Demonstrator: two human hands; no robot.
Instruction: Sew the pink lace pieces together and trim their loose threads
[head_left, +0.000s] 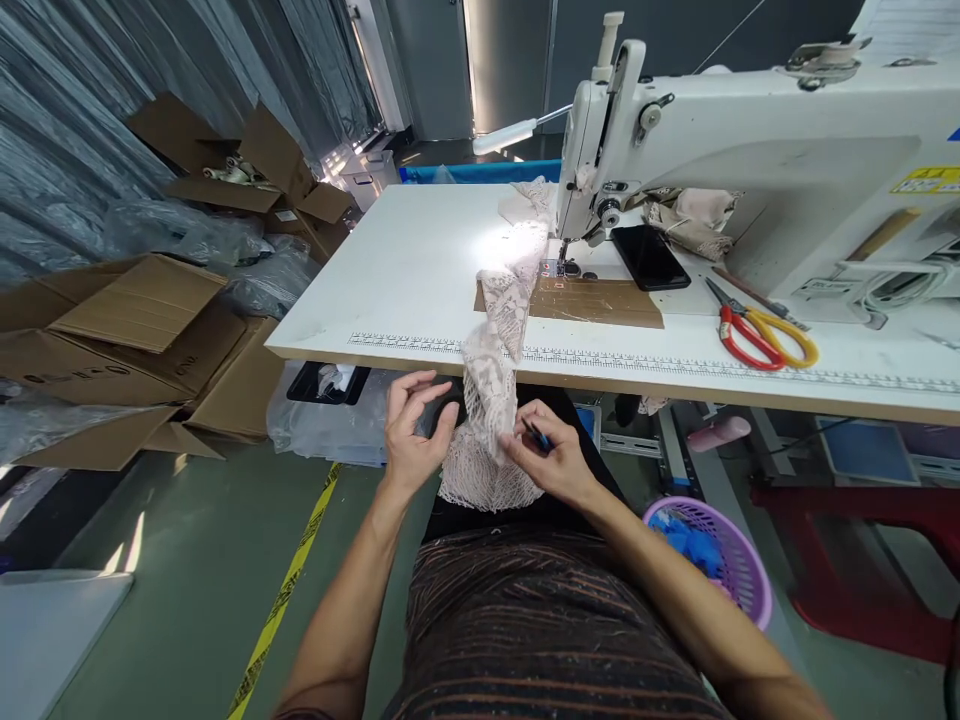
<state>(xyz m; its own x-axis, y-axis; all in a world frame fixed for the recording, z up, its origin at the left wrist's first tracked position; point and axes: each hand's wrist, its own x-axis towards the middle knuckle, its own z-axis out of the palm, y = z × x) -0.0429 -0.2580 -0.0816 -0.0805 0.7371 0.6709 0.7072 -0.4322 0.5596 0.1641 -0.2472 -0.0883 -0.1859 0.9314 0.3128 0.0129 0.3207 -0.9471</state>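
A pale pink lace strip (491, 385) runs from beside the sewing machine's needle over the table's front edge and down to my lap, where its wider end spreads out. To the left of the lace, my left hand (414, 428) is open, thumb and fingers apart, with nothing in it. My right hand (553, 455) is closed around a small dark tool (537, 436) with a blue part; most of it is hidden by the fingers. The thumb and fingertips of that hand touch the lace's right edge. Whether they pinch it I cannot tell.
The white sewing machine (750, 130) stands on the table (420, 260). Right of its needle lie a black phone (649, 257) and red-and-yellow-handled scissors (769, 335). Below right is a purple basket (754, 575) of blue scraps. Cardboard boxes (142, 310) crowd the left floor.
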